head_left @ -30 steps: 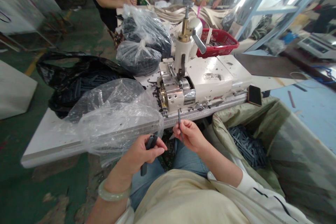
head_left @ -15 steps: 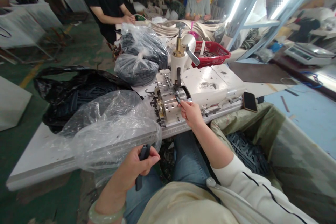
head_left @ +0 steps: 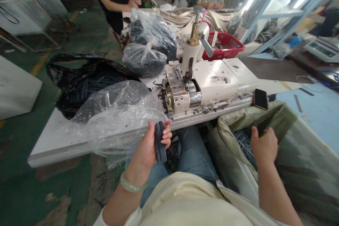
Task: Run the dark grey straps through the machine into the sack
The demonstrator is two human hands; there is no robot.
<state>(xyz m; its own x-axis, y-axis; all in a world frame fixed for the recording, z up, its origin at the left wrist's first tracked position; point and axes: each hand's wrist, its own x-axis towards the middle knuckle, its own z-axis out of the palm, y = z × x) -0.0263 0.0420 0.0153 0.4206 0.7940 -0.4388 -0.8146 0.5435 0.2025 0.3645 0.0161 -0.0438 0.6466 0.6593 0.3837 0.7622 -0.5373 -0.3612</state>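
Observation:
My left hand (head_left: 150, 144), a pale bangle at its wrist, is closed around a small stack of dark blue-grey strips (head_left: 160, 143) above my lap. Over the sack-lined bin (head_left: 225, 134) on the right is my right hand (head_left: 265, 146), fingers curled. The tip of one dark strip (head_left: 255, 123) sticks up beside its thumb. Under that hand, many similar strips (head_left: 245, 144) lie loose in the bin. A white machine (head_left: 217, 81) with a metal roller (head_left: 191, 86) and a brass-collared post stands on the table in front of me, touched by neither hand.
Clear plastic (head_left: 116, 113) and an open black bag (head_left: 87, 81) of dark strips lie left. Tied bags (head_left: 145, 60) sit behind them, a red basket (head_left: 224, 46) behind the machine. A phone (head_left: 260, 99) rests by the bin. Two people are across the table.
My right hand has left the machine's roller with a strip and moved right, over the bin. My left hand has risen and turned, showing the stack of strips. The view has shifted.

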